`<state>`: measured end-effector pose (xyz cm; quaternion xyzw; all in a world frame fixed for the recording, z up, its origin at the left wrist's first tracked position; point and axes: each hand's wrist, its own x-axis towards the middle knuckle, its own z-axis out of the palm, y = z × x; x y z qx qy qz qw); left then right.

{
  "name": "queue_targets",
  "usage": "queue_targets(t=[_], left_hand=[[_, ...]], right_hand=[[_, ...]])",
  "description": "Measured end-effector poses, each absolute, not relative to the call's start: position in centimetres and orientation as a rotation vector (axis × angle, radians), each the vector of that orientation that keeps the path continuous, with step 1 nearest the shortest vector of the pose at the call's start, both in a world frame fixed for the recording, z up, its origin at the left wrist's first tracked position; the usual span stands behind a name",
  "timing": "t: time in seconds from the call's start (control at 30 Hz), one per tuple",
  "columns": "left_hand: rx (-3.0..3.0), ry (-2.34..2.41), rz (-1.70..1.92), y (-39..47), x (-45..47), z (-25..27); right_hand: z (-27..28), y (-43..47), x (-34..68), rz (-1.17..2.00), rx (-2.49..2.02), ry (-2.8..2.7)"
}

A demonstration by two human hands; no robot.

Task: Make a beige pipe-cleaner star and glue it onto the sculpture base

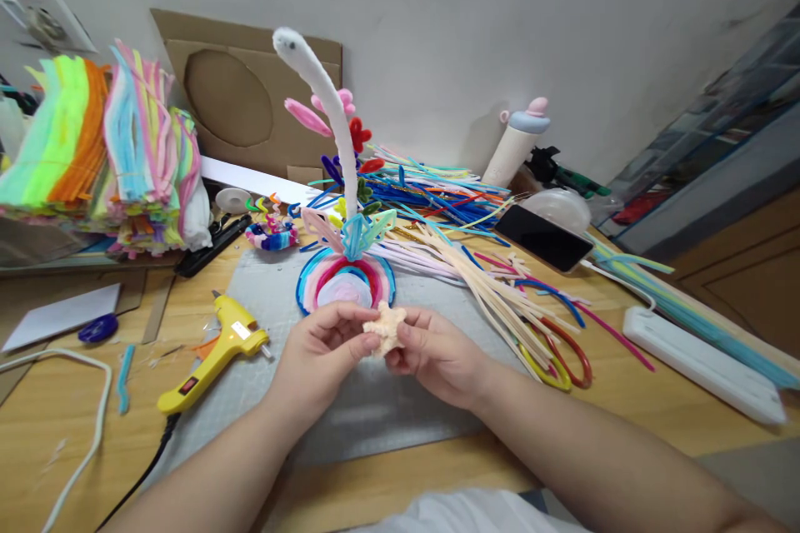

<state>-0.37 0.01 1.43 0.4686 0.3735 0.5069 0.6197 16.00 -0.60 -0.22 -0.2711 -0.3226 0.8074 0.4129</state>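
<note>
Grip: left hand (322,346) and right hand (442,356) both pinch the cream fuzzy star-shaped piece (386,328) between thumb and fingers.
Star's place: near middle, before the round rainbow-coloured fuzzy base (308,278).
Far right: white cylindrical bottle (511,150), capped in blue and pink, contents hidden.
Beside it: clear round plastic tub (559,208), behind the flat black phone (542,238); I cannot tell what is inside.

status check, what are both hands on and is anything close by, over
Left hand and right hand: both grips on cream fuzzy piece. Multicoloured ringed base close beyond. Yellow glue gun off left.
</note>
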Motion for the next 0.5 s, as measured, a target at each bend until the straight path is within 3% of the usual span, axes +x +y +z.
queue_targets(t=[0.5], left_hand=[[1.202, 0.620, 1.137, -0.25, -0.74, 0.92]], right_hand=[[0.09, -1.12, 16.15, 2.076, -0.595, -0.863]])
